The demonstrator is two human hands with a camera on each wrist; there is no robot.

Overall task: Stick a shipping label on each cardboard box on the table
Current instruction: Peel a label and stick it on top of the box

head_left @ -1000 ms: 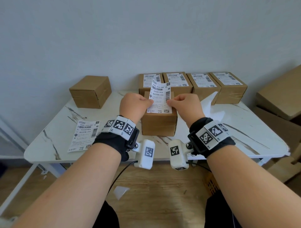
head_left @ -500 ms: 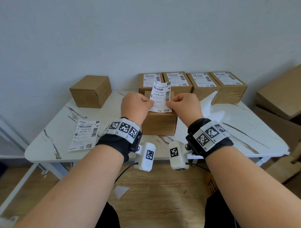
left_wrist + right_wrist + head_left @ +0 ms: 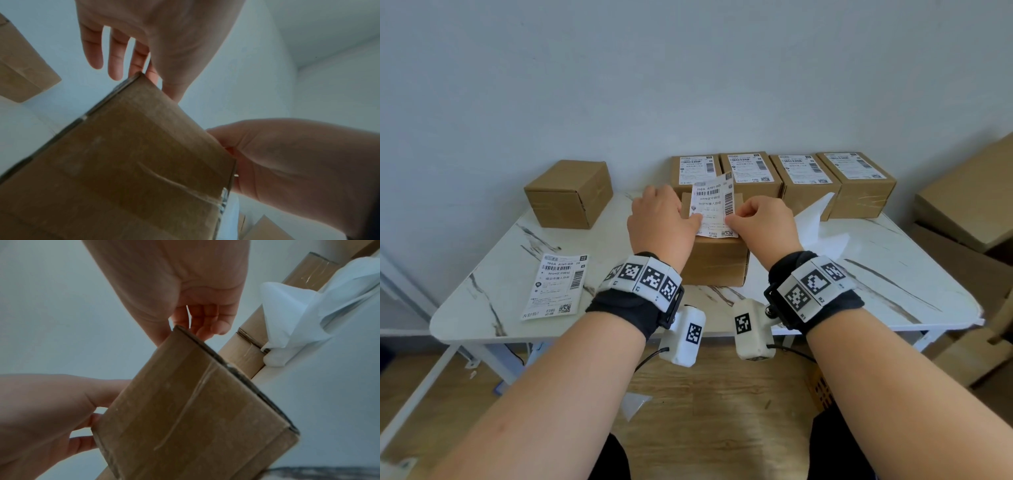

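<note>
Near the front edge of the bench (image 3: pixel 893 291), a cardboard box (image 3: pixel 714 262) carries a shipping label (image 3: pixel 714 209) whose far end curls up off its top. The left grip (image 3: pixel 659 222) lies spread with straight fingers (image 3: pixel 115 65) on the label's left edge, and the right grip (image 3: pixel 760 222) pinches its right edge; a spare label (image 3: pixel 556 286) lies flat by the front-left corner
</note>
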